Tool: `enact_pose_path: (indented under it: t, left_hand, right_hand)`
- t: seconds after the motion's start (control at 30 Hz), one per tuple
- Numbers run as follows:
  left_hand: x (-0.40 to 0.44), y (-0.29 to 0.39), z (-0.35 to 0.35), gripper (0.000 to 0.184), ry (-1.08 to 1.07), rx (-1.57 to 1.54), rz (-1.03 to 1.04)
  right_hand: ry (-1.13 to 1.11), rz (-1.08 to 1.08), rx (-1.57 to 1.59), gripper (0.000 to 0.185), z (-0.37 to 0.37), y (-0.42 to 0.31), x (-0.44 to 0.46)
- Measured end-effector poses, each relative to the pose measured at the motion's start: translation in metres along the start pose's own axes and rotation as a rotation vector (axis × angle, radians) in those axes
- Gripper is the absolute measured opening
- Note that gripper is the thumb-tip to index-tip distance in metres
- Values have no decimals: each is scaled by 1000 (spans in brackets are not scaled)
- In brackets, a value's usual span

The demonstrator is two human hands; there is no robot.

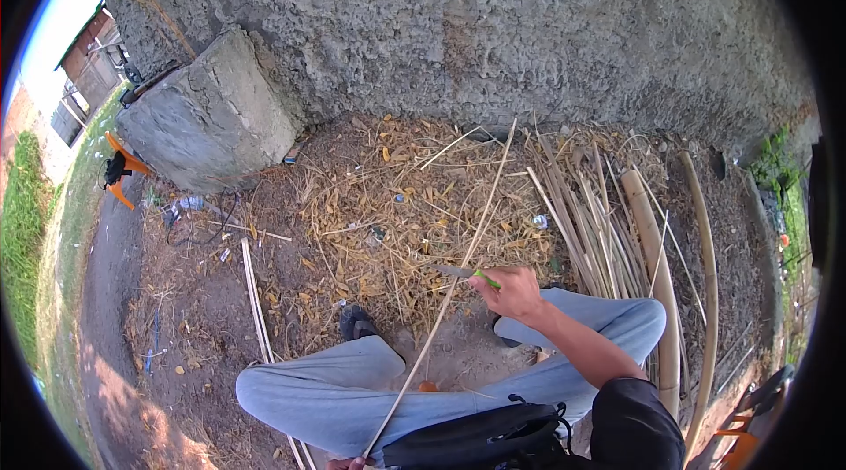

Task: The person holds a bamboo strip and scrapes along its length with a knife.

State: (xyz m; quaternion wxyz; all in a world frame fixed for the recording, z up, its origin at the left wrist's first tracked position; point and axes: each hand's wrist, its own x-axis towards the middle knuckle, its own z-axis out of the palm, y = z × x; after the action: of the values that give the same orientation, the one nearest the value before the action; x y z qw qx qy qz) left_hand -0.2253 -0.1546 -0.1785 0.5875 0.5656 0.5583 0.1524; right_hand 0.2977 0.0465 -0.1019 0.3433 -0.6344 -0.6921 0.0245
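Note:
My right hand (513, 294) is closed round the green handle of a knife (452, 270), its blade pointing left and touching or crossing a long thin bamboo strip (431, 335). The strip runs diagonally from the lower edge of the view, over my lap, up to the leaf litter near the wall. At the bottom edge my left hand (346, 464) is partly cut off, its fingers closed on the strip's lower end.
Split bamboo strips (595, 228) lie in a pile at the right, beside a thick bamboo pole (652, 254) and a curved pole (708, 276). More strips (256, 298) lie left of my knee. A concrete block (216, 113) stands against the rough wall (493, 29).

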Motion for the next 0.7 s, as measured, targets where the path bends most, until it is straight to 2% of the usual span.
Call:
enact_pose_path:
  t: [0.13,0.23,0.3,0.33,0.4,0.43,0.5,0.53,0.6,0.7]
  left_hand:
    - [0,27,2,39,44,27,-34]
    - [-3,27,2,39,16,103,-21]
    - [-6,17,3,38,61,139,-27]
    - [-7,12,3,38,60,141,-27]
    - [-8,0,3,35,44,55,-65]
    - [-7,-4,1,35,44,55,-64]
    - [-7,-11,-1,34,17,1,-92]
    - [-7,-5,0,34,15,0,-92]
    - [-6,16,2,35,42,-48,-142]
    - [-5,16,-2,39,50,28,-248]
  right_hand:
    - [27,32,-49,30,1,20,12]
    - [88,-55,-56,35,10,28,17]
    - [44,109,-129,40,7,38,27]
    - [46,111,-129,40,5,50,32]
    - [11,284,-288,43,-6,81,43]
    - [12,283,-290,43,-16,93,51]
    - [-104,466,-317,39,-35,111,63]
    - [-105,467,-320,39,-36,116,64]
    - [18,318,-328,44,-35,126,70]
    - [3,365,-333,48,-31,140,83]
